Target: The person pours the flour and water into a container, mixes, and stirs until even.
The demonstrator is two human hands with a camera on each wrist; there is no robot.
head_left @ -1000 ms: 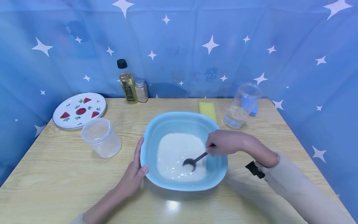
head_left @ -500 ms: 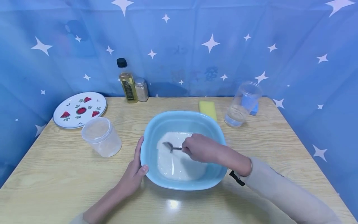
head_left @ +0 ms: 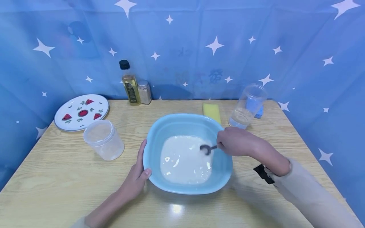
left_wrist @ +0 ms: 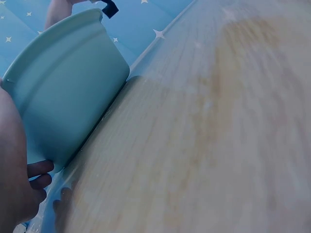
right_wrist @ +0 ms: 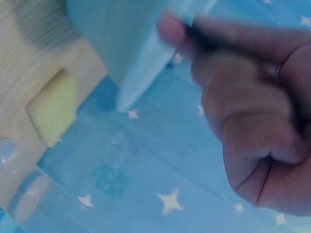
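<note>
A light blue plastic basin (head_left: 185,126) stands mid-table, with milky white liquid (head_left: 182,163) covering its bottom. My left hand (head_left: 134,177) grips its left side, thumb at the rim and fingers along the outer wall. In the left wrist view, fingertips (left_wrist: 41,174) touch the wall low down. Over the basin's right rim, my right hand (head_left: 238,142) holds a dark spoon (head_left: 206,149) by its handle, fingers curled round it. The spoon's bowl is blurred, at the right side of the liquid. In the right wrist view, the spoon's handle (right_wrist: 204,39) shows between thumb and fingers.
To the left stand a translucent tub (head_left: 105,142) and a watermelon-patterned plate (head_left: 81,112). An oil bottle (head_left: 131,88) and a small jar (head_left: 144,93) are at the back. Behind the basin lie a yellow sponge (head_left: 211,112) and a clear cup (head_left: 242,109) with some liquid.
My right hand has swept the spoon leftward across the liquid, then back to the right side. The liquid's surface now shows ripples and bubbles. My left hand and the basin have stayed put.
</note>
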